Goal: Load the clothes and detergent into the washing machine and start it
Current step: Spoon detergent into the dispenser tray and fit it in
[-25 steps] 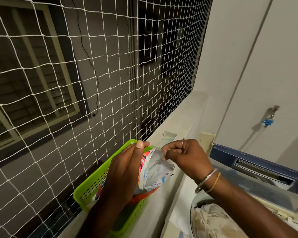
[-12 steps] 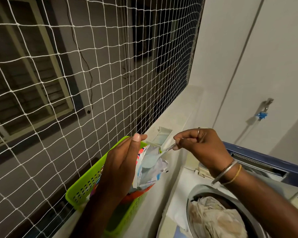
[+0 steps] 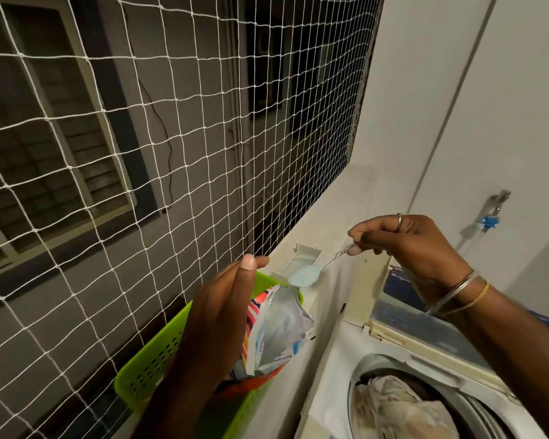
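right hand [image 3: 406, 245]: pinching the spoon [image 3: 303, 276], heaped with blue powder, just above the packet [image 3: 279, 331]
left hand [image 3: 216, 318]: gripping that packet in the basket [image 3: 149, 372]
clothes [image 3: 393, 403]: sitting in the washer [image 3: 327, 375]
risk: spoon's hanging well short of the drum, so any wobble is probably dumping powder outside

Lime-green perforated basket [image 3: 146, 372], pale-blue powder [image 3: 304, 275], striped multicolour packet [image 3: 276, 331], white net [image 3: 171, 153].

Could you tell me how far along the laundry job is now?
Clothes already lie in the drum. In hand: the right hand holds a spoon of pale blue detergent above the packet the left hand holds in the green basket. Left: tipping it in and starting.
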Demonstrator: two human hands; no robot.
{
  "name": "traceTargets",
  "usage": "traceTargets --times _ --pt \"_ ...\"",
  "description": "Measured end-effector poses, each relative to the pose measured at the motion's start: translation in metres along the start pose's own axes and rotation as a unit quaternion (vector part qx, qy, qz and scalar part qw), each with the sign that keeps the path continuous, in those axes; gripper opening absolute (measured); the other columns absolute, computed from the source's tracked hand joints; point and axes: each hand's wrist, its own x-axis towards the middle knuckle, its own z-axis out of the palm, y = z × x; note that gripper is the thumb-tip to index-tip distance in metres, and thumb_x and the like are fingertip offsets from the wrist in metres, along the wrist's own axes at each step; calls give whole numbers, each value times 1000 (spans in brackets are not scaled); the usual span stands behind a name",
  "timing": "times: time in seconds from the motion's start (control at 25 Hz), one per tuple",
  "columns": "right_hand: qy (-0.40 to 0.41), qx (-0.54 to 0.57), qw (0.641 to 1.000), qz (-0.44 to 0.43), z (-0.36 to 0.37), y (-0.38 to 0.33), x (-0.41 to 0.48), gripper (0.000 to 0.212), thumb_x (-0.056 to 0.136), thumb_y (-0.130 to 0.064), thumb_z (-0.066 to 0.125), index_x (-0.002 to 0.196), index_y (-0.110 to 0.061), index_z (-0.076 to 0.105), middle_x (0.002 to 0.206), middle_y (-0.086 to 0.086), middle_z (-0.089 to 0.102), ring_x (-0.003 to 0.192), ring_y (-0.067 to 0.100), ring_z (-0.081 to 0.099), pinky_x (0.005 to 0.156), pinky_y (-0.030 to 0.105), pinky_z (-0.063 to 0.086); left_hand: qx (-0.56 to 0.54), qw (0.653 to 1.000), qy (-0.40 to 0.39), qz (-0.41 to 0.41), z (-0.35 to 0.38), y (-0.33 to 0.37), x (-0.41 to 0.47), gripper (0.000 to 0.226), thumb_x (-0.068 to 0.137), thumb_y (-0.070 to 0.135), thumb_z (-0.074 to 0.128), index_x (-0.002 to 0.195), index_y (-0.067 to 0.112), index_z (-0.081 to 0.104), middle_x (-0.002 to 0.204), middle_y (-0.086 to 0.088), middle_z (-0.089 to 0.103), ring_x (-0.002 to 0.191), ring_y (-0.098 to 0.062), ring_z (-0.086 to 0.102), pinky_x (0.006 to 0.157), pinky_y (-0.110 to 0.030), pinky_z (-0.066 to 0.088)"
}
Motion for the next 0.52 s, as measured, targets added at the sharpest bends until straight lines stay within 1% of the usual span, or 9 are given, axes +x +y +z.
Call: traceTargets --times 0.08,0.16,0.24,0.32,0.4,0.52 --pt "3 -6 1000 -7 -3 2 15 14 86 4 63 91 2 75 77 18 75 58 -1 63 53 9 42 8 1000 -3 15 -1 1 2 62 93 72 16 117 43 67 107 20 73 108 -2 67 101 -41 52" --pt "5 -6 1000 -4 -3 8 32 14 86 5 62 92 3 75 77 18 74 54 -3 60 50 8 41 3 1000 -5 17 -3 1 2 63 94 73 17 117 43 67 106 20 73 106 -2 68 99 -41 52" --pt "9 -6 1000 7 0 19 53 14 87 5 62 91 1 75 77 17 75 54 -3 60 50 9 41 -22 1000 -11 0 -3 -3 4 62 92 76 20 117 46 67 110 19 73 110 -3 67 102 -42 50" --pt "9 -9 1000 25 4 36 74 14 87 4 62 89 -1 75 76 14 75 60 1 64 56 14 44 -20 1000 -15 -12 -2 -5 5 67 86 86 20 119 50 66 115 19 72 116 -7 65 105 -44 48" --pt "6 -13 999 45 8 56 95 14 87 4 63 86 -4 76 75 12 75 70 11 68 62 21 44 -18 999 -6 -26 -2 -6 7 71 79 93 20 118 54 65 117 20 71 117 -10 64 106 -45 47" --pt "-4 -25 997 76 10 89 121 14 86 2 66 83 -7 76 75 9 76 74 13 68 63 22 43 -15 999 19 -25 -2 -1 5 72 74 96 21 114 57 66 117 24 70 119 -12 63 107 -45 46"
